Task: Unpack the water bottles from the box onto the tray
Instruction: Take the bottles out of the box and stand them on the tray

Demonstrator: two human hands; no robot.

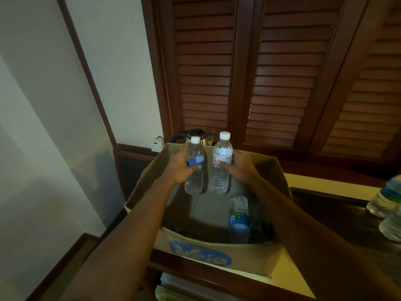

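Behind your arms stood dark louvred wooden shutters point(280, 72). The open cardboard box point(219, 255) sat on the cream counter point(288, 276), one ribbed clear bottle point(238, 218) lying inside. Your left hand point(180, 168) gripped a blue-labelled bottle point(194, 168), your right hand point(240, 168) a white-labelled bottle point(221, 164), both upright above the box.

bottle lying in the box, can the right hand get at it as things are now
Probably not yet: the right hand already holds an upright bottle. The lying bottle sits uncovered below that forearm in the open box, so the path looks free.
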